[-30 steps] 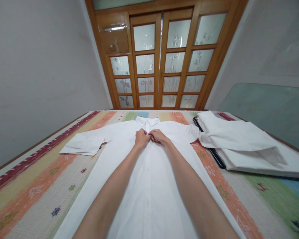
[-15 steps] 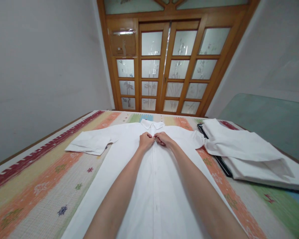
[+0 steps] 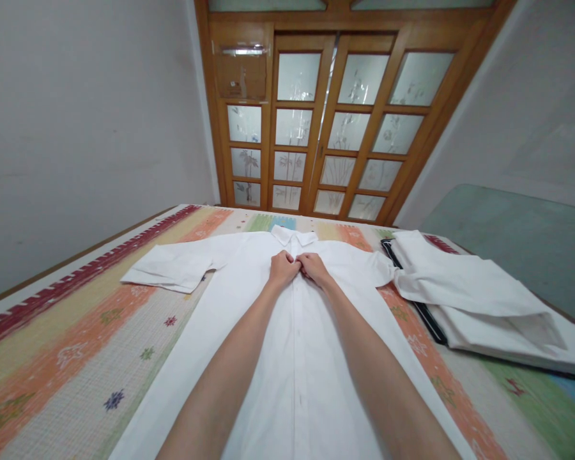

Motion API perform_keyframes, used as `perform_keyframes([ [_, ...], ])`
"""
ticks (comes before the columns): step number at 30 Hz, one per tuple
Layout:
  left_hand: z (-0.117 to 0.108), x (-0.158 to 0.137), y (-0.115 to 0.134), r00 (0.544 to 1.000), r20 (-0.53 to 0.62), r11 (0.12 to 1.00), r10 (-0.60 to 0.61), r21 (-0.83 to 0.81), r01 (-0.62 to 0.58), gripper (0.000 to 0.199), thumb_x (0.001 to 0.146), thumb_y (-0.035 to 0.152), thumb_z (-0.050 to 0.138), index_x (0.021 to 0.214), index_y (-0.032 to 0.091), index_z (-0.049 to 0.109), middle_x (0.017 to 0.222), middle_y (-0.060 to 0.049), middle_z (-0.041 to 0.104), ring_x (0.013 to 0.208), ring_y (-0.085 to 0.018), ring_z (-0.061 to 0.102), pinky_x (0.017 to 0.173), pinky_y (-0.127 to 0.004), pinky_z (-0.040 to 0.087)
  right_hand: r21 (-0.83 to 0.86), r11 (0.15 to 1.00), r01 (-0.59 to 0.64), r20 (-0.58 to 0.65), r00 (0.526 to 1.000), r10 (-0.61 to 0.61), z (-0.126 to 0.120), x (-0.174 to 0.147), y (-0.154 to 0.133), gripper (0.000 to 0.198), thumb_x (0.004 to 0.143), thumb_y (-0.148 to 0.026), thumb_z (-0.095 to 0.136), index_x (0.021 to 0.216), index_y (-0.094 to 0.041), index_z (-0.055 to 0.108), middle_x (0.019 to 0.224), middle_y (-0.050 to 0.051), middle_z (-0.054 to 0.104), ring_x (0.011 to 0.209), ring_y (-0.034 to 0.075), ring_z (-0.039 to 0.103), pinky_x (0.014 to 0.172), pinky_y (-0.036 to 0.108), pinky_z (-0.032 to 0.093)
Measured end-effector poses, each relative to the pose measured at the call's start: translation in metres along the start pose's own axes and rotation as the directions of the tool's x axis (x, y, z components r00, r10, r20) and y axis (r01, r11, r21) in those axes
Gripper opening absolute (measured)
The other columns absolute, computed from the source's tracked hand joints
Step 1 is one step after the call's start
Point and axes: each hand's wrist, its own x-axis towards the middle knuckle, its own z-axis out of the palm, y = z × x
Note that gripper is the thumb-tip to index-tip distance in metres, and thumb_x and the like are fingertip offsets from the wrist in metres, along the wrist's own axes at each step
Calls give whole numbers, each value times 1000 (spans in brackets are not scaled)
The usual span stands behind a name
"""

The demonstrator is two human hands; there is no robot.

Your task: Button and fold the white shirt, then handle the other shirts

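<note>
A white button-up shirt (image 3: pixel 294 383) lies spread face up, its collar (image 3: pixel 293 236) at the far end and its sleeves out to the sides. My left hand (image 3: pixel 283 268) is closed in a pinch on the front placket, a little below the collar. Against it, my right hand (image 3: pixel 313 268) pinches the same spot from the other side. The fingers hide the bit of placket and any button between them. Lower down, the placket runs straight between my forearms.
The shirt rests on a striped, patterned cloth (image 3: pixel 76 351). At the right lies a folded white cloth with black edging (image 3: pixel 479 319), and the right sleeve (image 3: pixel 469 281) lies across it. A pale green panel (image 3: pixel 522 236) stands behind; wood-and-glass doors (image 3: pixel 316 128) close off the far side.
Both hands stay pinched at the same place on the placket, with only a slight shift of the fingers. The camera view has tilted a little.
</note>
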Motion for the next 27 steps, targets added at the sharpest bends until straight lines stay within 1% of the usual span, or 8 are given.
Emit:
perform_keyframes([
  [3, -1, 3, 0, 997, 15, 997, -78, 0, 78, 11, 62, 24, 68, 65, 17, 60, 67, -7, 69, 72, -19, 65, 71, -27, 48, -10, 1000, 30, 1, 1000, -30, 0, -1, 1, 29, 79, -29, 43, 61, -14, 61, 42, -3, 48, 40, 10, 44, 44, 19, 33],
  [6, -4, 7, -2, 983, 90, 986, -161, -17, 163, 12, 63, 26, 67, 60, 16, 62, 51, -5, 65, 56, -18, 64, 60, -25, 49, -11, 999, 54, 3, 999, -54, 0, -1, 1, 31, 80, -29, 42, 58, -15, 58, 41, -3, 47, 39, 10, 43, 44, 19, 33],
  [9, -5, 11, -5, 967, 154, 977, -201, -44, 210, 14, 64, 24, 66, 53, 16, 62, 48, -4, 64, 49, -15, 64, 56, -22, 50, -4, 997, 72, 7, 997, -72, -1, -2, 1, 31, 80, -27, 42, 54, -16, 54, 39, -4, 46, 37, 9, 42, 44, 19, 33],
  [14, -4, 11, -7, 967, 134, 971, -216, -73, 227, 8, 63, 24, 67, 60, 16, 65, 51, -4, 67, 56, -15, 68, 63, -21, 52, 6, 996, 84, 21, 996, -84, -2, -3, 0, 31, 80, -25, 41, 51, -17, 51, 38, -5, 45, 34, 9, 40, 44, 19, 34],
  [17, -6, 8, -3, 968, 131, 970, -216, -83, 228, 7, 63, 23, 67, 64, 16, 67, 51, -3, 67, 58, -15, 68, 63, -21, 52, 6, 997, 83, 24, 996, -83, -2, -3, -1, 31, 79, -24, 41, 50, -17, 51, 38, -5, 44, 35, 9, 41, 45, 20, 35],
  [21, -11, 2, 5, 968, 130, 970, -214, -85, 226, 6, 63, 21, 68, 62, 16, 68, 50, -2, 66, 58, -16, 69, 62, -20, 52, 6, 996, 87, 24, 996, -87, -3, -5, -3, 30, 78, -22, 42, 51, -17, 52, 39, -4, 46, 37, 9, 43, 48, 19, 36],
  [27, -14, -4, 10, 978, 95, 977, -185, -85, 193, 6, 64, 20, 68, 59, 16, 66, 47, -1, 64, 56, -16, 68, 61, -21, 50, 19, 996, 89, 32, 995, -89, -3, -5, -2, 30, 78, -21, 42, 50, -16, 52, 39, -4, 46, 34, 8, 41, 46, 19, 36],
])
